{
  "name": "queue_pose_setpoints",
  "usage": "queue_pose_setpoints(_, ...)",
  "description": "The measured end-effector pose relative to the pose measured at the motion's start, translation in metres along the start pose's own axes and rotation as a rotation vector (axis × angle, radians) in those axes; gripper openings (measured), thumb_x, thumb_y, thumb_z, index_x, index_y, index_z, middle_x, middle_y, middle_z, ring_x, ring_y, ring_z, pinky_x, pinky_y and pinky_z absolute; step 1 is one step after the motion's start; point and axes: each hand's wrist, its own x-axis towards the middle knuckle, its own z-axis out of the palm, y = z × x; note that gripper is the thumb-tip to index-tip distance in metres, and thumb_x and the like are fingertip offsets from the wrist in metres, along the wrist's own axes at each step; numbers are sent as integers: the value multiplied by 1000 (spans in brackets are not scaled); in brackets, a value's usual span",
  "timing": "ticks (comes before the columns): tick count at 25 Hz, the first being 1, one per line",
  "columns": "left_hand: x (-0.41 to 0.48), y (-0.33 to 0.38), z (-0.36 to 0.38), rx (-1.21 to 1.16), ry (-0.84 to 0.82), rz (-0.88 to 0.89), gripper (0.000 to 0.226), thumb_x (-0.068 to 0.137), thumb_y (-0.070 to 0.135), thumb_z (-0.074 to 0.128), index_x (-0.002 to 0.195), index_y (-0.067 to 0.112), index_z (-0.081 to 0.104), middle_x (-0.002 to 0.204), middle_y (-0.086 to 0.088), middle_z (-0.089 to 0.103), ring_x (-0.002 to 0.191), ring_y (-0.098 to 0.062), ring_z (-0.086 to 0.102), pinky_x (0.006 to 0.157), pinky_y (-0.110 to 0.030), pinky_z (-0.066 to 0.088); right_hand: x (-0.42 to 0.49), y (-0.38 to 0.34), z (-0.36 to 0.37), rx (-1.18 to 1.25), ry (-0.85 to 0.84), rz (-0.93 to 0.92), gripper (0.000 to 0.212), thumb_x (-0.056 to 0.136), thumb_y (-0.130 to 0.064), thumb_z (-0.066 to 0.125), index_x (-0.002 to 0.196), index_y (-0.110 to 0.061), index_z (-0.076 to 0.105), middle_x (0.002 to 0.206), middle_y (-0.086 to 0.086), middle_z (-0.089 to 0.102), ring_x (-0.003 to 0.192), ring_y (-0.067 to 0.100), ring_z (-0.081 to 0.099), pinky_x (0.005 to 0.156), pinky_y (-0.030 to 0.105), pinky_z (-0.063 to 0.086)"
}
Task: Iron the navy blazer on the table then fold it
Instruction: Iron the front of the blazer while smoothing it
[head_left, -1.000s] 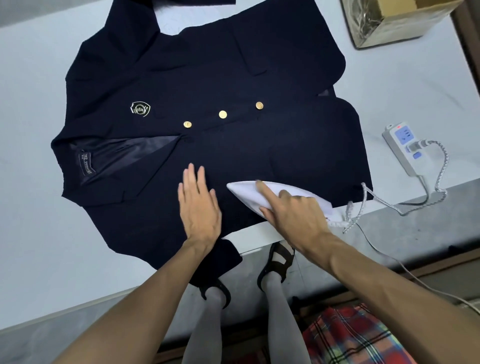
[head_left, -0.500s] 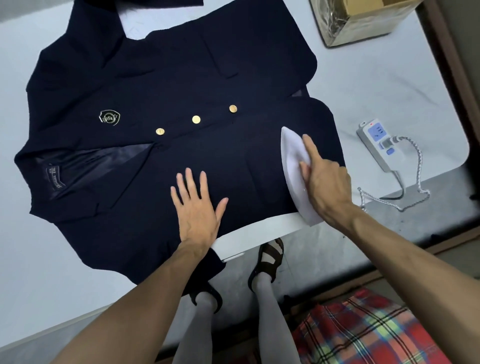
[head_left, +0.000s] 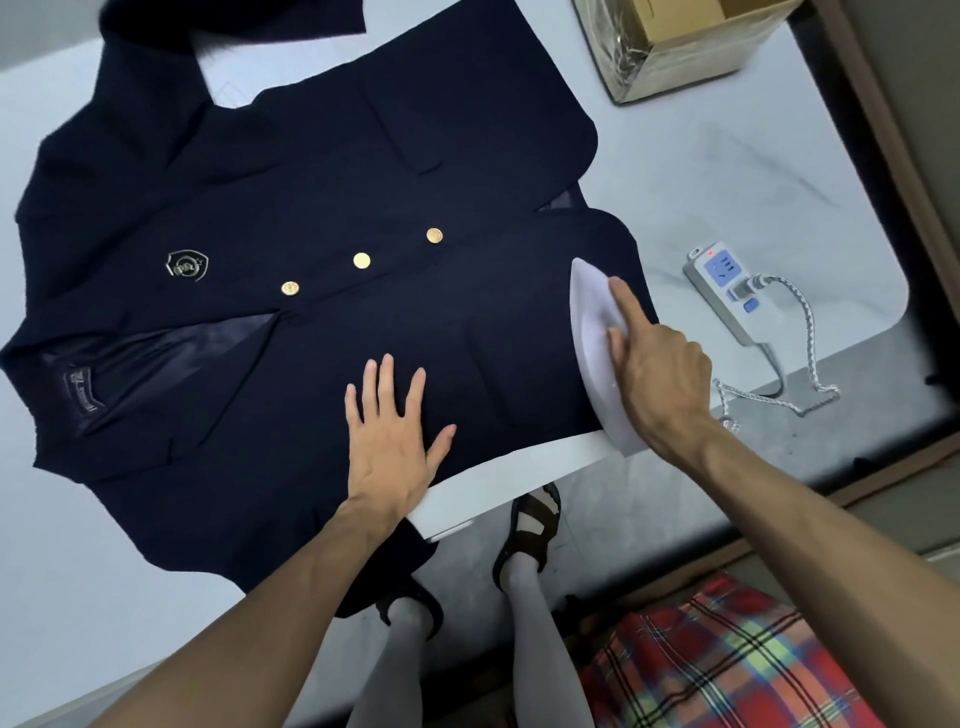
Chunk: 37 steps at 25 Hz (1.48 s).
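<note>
The navy blazer lies flat and front-up on the white table, with three gold buttons and a crest on the chest. Its collar points left and its hem right. My left hand presses flat on the lower front panel, fingers spread. My right hand grips a white iron that rests on the blazer's right hem corner, tip pointing away from me. One sleeve hangs over the near table edge.
A white power strip with the iron's braided cord plugged in lies right of the blazer. A cardboard box stands at the far right corner. The table's near edge runs just below my hands.
My right hand has swung the iron from the near edge, where it pointed left, to the blazer's right hem, now pointing away. My left hand has spread its fingers and stayed in place.
</note>
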Motion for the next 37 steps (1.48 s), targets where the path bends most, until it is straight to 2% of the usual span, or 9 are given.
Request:
queue_pose_setpoints(3, 10, 14, -13, -66, 66, -100, 61, 97, 54, 40, 141, 11, 44, 151, -25, 33, 144, -41, 26, 116, -58, 25, 11, 15, -5, 71, 15, 81, 52, 103, -30, 33, 153, -37, 18, 88, 19, 63, 75, 37, 53, 66, 38, 32)
queue_pose_setpoints(5, 28, 35, -24, -144, 131, -133, 58, 99, 51, 42, 138, 9, 44, 148, -26, 36, 141, -42, 29, 115, -57, 26, 12, 16, -8, 111, 12, 59, 53, 103, -30, 35, 153, -37, 19, 90, 20, 64, 81, 40, 57, 66, 38, 32)
queue_pose_setpoints(10, 90, 98, -34, -191, 143, -108, 65, 103, 50, 25, 155, 11, 21, 161, -27, 13, 151, -38, 10, 122, -51, 15, -13, -8, 3, 4, -69, -172, 53, 104, -33, 34, 152, -42, 13, 77, 10, 54, 73, 35, 60, 60, 35, 35)
queue_pose_setpoints(13, 99, 100, -22, -125, 133, -135, 66, 103, 51, 19, 158, 15, 12, 162, -25, 7, 152, -38, 4, 123, -51, 11, -5, 3, 4, -38, -19, -93, 52, 104, -35, 33, 151, -42, 13, 74, 5, 46, 65, 31, 53, 59, 35, 33)
queue_pose_setpoints(16, 96, 99, -22, -125, 139, -134, 66, 103, 51, 17, 158, 15, 10, 163, -25, 5, 152, -37, 3, 123, -51, 11, 15, 26, -4, -4, 8, 17, 51, 104, -34, 32, 152, -39, 15, 76, 10, 53, 65, 31, 43, 63, 36, 32)
queue_pose_setpoints(19, 98, 100, -25, -131, 115, -129, 66, 103, 50, 17, 158, 15, 8, 163, -24, 4, 152, -37, 2, 123, -51, 10, 29, 43, -15, 90, 16, 96, 51, 104, -33, 33, 153, -37, 19, 86, 17, 63, 71, 35, 53, 63, 37, 32)
queue_pose_setpoints(25, 105, 91, -33, -293, 217, -135, 57, 103, 41, 36, 151, 10, 31, 158, -21, 23, 147, -36, 22, 121, -48, 20, -2, 13, -10, -2, -101, -73, 53, 104, -37, 29, 152, -42, 8, 77, 4, 44, 65, 29, 48, 62, 35, 32)
queue_pose_setpoints(32, 117, 80, -26, -79, 135, -101, 68, 103, 52, 16, 158, 15, 5, 163, -25, -2, 152, -37, -2, 123, -52, 7, 60, 9, -15, 54, 47, 41, 51, 104, -34, 32, 153, -38, 16, 74, 9, 51, 75, 35, 57, 62, 37, 31)
queue_pose_setpoints(37, 117, 77, -31, -140, 126, -101, 65, 103, 48, 14, 158, 13, 4, 164, -22, -3, 153, -34, -3, 124, -50, 7, 110, 3, -37, 144, 62, 65, 50, 103, -30, 34, 152, -36, 22, 97, 21, 64, 92, 42, 58, 72, 38, 33)
